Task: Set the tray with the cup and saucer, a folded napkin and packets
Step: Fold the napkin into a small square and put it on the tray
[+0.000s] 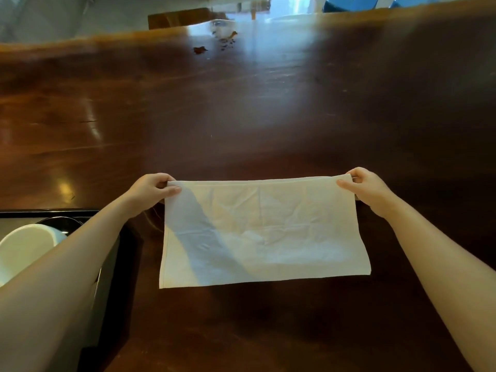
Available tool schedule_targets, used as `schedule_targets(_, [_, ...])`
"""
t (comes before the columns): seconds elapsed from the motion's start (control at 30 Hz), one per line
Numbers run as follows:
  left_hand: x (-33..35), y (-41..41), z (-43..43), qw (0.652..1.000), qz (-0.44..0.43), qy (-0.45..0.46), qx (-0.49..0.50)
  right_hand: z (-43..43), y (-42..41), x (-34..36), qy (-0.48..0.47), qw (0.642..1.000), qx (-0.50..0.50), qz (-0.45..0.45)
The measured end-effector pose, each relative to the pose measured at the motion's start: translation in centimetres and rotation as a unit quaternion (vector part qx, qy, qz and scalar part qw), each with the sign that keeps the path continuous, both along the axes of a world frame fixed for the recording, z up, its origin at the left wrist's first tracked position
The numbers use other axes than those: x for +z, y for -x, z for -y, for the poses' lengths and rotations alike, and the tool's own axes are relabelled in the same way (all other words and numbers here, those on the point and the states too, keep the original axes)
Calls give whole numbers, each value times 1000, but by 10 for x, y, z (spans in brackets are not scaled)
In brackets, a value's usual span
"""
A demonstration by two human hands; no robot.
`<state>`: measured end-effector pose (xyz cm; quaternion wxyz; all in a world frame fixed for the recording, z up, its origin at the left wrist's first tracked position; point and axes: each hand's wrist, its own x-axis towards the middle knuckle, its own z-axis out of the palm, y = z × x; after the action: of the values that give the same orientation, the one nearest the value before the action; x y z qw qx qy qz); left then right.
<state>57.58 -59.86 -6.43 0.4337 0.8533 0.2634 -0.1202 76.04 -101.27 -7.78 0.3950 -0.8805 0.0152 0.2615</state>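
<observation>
While the tray [107, 264] sits left of the napkin [264, 232], the left hand [150, 190] and right hand [366, 187] pinch its far corners.

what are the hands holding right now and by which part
Both hands hold the white napkin by its far corners: the left hand pinches the far left corner, the right hand the far right one.

I am feeling thin, matt, creased cloth in the napkin [264, 232]; the dark wood table [241, 116] is shining glossy and polished, and the white cup [26, 245] is looking smooth.
</observation>
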Motion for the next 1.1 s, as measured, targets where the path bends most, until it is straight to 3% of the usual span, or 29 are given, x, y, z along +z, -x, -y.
schedule_targets(0.1, [-6, 10, -4, 998, 31, 27, 39, -4, 6, -2, -90, 993, -81, -4])
schedule_targets(0.33, [-12, 16, -3, 995, 64, -38, 61, -17, 11, -6, -79, 984, -131, 89])
schedule_targets(0.8, [-9, 7, 4, 994, 9, -55, 96, -34, 8, -21, 35, 974, -125, 184])
schedule_targets(1.1, [-34, 4, 30, 964, 54, -206, 156, -45, 14, -45, 173, 931, -44, 318])
